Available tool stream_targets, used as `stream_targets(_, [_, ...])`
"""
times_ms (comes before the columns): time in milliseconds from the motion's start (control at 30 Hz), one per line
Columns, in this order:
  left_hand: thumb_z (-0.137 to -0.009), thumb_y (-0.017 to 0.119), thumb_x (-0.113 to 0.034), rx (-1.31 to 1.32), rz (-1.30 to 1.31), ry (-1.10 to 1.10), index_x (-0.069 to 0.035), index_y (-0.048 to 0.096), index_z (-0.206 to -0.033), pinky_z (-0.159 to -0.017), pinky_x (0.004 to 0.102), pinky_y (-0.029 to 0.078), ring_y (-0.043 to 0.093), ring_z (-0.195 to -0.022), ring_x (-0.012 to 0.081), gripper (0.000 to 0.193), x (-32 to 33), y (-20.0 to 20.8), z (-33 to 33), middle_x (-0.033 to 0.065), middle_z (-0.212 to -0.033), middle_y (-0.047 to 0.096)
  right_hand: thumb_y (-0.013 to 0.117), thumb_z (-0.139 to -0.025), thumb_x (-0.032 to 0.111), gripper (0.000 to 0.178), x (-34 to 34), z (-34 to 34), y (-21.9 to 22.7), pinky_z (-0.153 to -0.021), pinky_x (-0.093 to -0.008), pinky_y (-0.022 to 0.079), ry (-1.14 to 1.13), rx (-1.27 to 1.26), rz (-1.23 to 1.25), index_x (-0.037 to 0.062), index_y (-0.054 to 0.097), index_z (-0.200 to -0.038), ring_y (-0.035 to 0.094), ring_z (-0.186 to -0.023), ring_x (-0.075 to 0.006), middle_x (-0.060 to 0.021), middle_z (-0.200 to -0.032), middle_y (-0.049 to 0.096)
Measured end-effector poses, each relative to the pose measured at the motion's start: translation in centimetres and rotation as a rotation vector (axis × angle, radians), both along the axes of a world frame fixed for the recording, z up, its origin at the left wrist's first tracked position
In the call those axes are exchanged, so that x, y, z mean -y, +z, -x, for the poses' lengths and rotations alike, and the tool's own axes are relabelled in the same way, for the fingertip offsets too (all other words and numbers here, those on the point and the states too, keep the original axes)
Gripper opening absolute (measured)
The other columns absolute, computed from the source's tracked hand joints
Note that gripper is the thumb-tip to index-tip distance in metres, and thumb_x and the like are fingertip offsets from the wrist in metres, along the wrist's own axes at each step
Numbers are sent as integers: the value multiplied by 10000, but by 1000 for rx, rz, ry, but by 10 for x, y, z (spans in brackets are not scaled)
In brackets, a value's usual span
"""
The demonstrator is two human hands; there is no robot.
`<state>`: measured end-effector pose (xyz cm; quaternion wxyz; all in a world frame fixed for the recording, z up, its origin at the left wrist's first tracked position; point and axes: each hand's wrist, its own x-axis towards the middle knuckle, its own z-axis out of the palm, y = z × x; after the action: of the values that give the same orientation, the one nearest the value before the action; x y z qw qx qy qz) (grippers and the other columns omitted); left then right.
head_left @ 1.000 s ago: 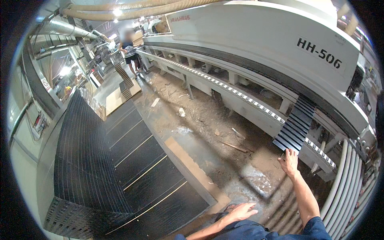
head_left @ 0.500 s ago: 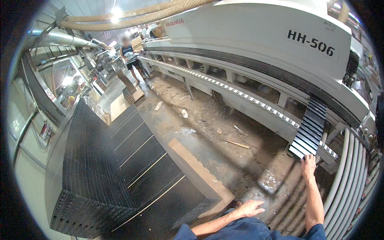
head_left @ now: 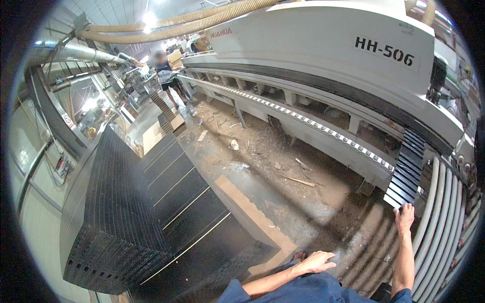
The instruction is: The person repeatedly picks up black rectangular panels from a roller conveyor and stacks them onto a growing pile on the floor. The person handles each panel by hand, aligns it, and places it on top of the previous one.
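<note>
Black panel stack [head_left: 121, 212] left; conveyor [head_left: 323, 129] right

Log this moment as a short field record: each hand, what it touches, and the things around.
right hand: raised, fingers at the near end of a black ribbed panel coming off the long white machine
left hand: open, palm down, holding nothing, above the dusty floor
left side: tall stack of black slatted panels, lower stacks beside it
right edge: white roller bars
background: another person standing at the far end of the machine

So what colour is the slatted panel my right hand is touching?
Black, with ridged slats: the slatted panel at the right hand, head view.
</note>
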<state>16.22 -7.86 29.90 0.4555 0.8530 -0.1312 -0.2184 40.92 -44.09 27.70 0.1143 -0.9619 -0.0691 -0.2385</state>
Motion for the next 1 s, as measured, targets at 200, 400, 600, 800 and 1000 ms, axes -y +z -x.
stream_targets(200, [-895,610,-386,-21,-35,-27,26,562,-1270,-894,449,511,636,-1075,390,560,11,11,5,232,-1155,663,778,-751,186,333,54,18,0,-811,-443,465,-28,-27,-29,44,558,-956,518,-927,-344,-132,-979,530])
stream_targets(400, [-892,607,-410,-23,-75,-42,3,573,-1273,-872,466,504,634,-1066,388,563,20,10,10,223,-1146,666,748,-772,168,301,102,38,4,-841,-449,437,-53,-1,-54,38,542,-948,510,-940,-360,-139,-973,525])
stream_targets(600, [-891,606,-400,-22,-83,-78,15,591,-1246,-871,452,497,637,-1054,387,546,30,5,12,233,-1139,662,737,-763,116,299,165,51,-2,-868,-427,440,-37,-40,-111,28,542,-971,522,-973,-354,-143,-983,533])
stream_targets(800, [-871,626,-331,55,-12,-45,47,599,-1170,-830,474,516,652,-964,428,483,37,-5,15,249,-1004,687,684,-796,76,253,226,62,-14,-879,-418,442,-101,-79,-139,16,543,-997,537,-984,-344,-149,-992,539])
stream_targets(1000, [-858,621,-342,36,-50,-57,50,595,-1200,-860,469,512,645,-997,432,521,41,-9,20,264,-1062,673,680,-814,76,304,289,79,-28,-907,-414,440,-183,-72,-111,7,537,-1073,540,-1023,-350,-163,-1056,552])
